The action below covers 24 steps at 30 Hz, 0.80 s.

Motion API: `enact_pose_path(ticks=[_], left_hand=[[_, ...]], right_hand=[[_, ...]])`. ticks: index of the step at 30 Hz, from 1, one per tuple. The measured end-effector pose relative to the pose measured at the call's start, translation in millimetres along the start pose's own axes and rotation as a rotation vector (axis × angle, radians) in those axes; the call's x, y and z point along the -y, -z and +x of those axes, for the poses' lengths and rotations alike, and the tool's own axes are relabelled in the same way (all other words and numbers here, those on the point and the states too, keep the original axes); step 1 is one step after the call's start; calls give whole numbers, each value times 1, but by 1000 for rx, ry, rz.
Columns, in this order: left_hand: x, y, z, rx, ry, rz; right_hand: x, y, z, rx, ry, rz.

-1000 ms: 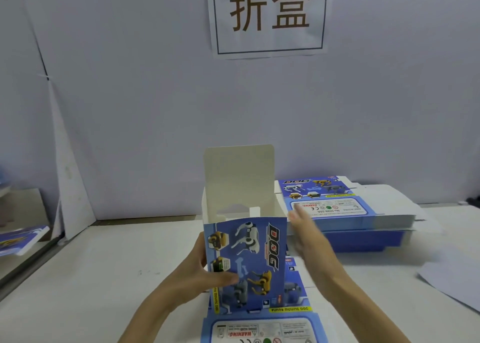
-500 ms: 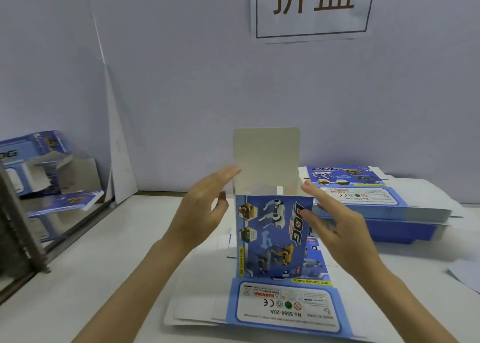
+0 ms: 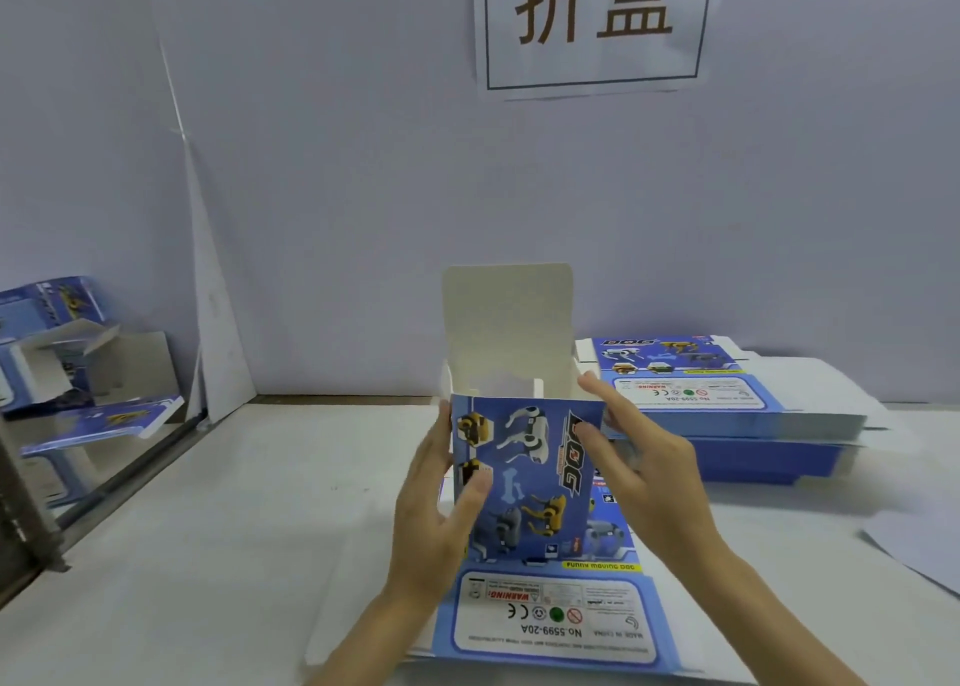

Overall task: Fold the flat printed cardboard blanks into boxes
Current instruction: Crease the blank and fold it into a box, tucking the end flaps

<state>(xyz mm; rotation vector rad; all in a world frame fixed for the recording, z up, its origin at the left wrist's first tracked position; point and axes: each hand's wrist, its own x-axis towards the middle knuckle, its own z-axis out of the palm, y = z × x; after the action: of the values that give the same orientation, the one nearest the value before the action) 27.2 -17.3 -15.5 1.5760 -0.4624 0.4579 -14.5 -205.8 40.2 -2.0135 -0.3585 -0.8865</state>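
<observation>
A blue printed box (image 3: 527,477) with robot-dog pictures stands upright in front of me, its white lid flap (image 3: 508,316) sticking straight up and its top open. My left hand (image 3: 434,514) grips the box's left side, thumb on the front face. My right hand (image 3: 644,472) holds the right side, thumb on the front, fingers along the edge. Under the box lies a flat blank (image 3: 556,628), label side up, near the table's front edge.
A stack of flat blanks (image 3: 727,399) lies at the back right on the white table (image 3: 234,503). Folded boxes (image 3: 57,342) lie in a bin at the left, beyond the table edge. A paper sheet (image 3: 919,545) is at the far right. A sign hangs on the wall.
My left hand has come back from the air onto the box's left side, and my right hand has closed in on its right side. The camera has turned further left.
</observation>
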Motion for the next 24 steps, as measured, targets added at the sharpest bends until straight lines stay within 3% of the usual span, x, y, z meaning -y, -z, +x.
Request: enact_pose_path(ticks=[5,8,11,14,16,18,20,22,24], left_hand=[[10,5,20,213,265,-150],[21,3,20,310,262,-85],[28,3,20,289,236,-85],[30,1,20,287,228,-78],[31,2,19,286,239,-83],[30,2,18,290,241,-89],[30,3,17,296,234,-77],[31,3,16,299,230,-57],[33,3,16,295,244,-66]], right_hand=[[20,26,38,-63,19,-110],[30,34,84,-15,11,-131],[34,26,130,115,-69,-39],[24,10,164,101,-111,-46],[11,-1,177,150,-242,-54],[-1,-9,182,284,-444,-153],[-13,-17,179,605,-616,-461],[-23,-24,168,939,-625,-766],[-23,-29,160,1072,-634,-828]])
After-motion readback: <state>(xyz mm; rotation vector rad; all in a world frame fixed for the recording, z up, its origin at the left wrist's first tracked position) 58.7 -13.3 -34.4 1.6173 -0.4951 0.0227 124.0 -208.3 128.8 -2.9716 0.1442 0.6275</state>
